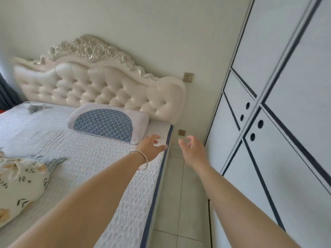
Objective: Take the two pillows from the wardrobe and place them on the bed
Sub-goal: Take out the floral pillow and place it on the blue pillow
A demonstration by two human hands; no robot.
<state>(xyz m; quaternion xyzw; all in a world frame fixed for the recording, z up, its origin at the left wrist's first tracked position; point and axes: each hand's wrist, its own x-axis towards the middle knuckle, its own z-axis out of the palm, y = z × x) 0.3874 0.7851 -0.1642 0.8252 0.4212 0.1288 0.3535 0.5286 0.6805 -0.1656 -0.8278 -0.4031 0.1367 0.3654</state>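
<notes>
Pale, bare walls (125,24) rise behind a cream tufted headboard (100,86) with carved silver scrollwork. Two brass-coloured wall sockets (188,77) sit beside it, and light grey floor tiles (176,194) fill the narrow aisle.

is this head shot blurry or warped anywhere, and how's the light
Head view: motion blur smears the headboard at its left end and the wardrobe trim; the wide lens bows the wardrobe lines; light is soft, even daylight with no glare; both hands, left hand and right hand, look fairly sharp.

One pillow (109,124) lies far on the bed (89,158); two wall sockets (188,77), four door holes (247,105), two hands (152,147).
</notes>
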